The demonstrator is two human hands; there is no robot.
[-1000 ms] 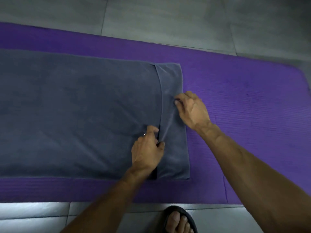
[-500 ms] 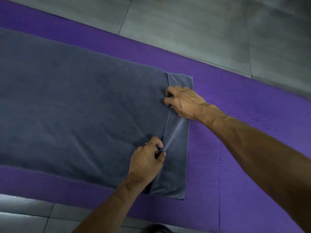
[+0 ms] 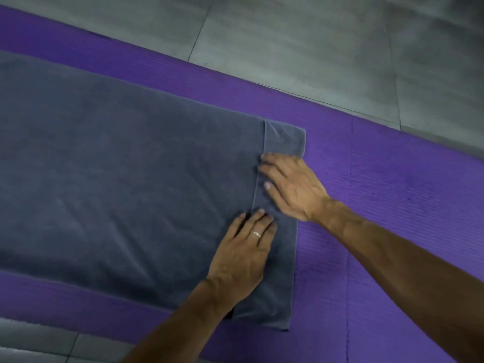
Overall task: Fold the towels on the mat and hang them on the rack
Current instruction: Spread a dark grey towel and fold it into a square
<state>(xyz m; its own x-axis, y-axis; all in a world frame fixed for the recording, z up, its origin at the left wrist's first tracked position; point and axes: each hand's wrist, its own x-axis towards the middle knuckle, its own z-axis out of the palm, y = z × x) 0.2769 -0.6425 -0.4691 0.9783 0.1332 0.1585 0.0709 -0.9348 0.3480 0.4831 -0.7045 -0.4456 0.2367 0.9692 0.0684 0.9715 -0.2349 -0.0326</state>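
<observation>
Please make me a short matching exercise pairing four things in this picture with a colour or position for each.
Column one:
1. towel
2. mat
3. left hand
4. right hand

Column two:
A. purple
B. wears a ring
C. dark grey
D. flat on the folded strip, farther from the camera

Pairs: 1-C, 2-A, 3-B, 4-D

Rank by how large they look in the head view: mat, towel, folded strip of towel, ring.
1. Towel and mat: too close to rank, both cut off by the frame.
2. Folded strip.
3. Ring.
</observation>
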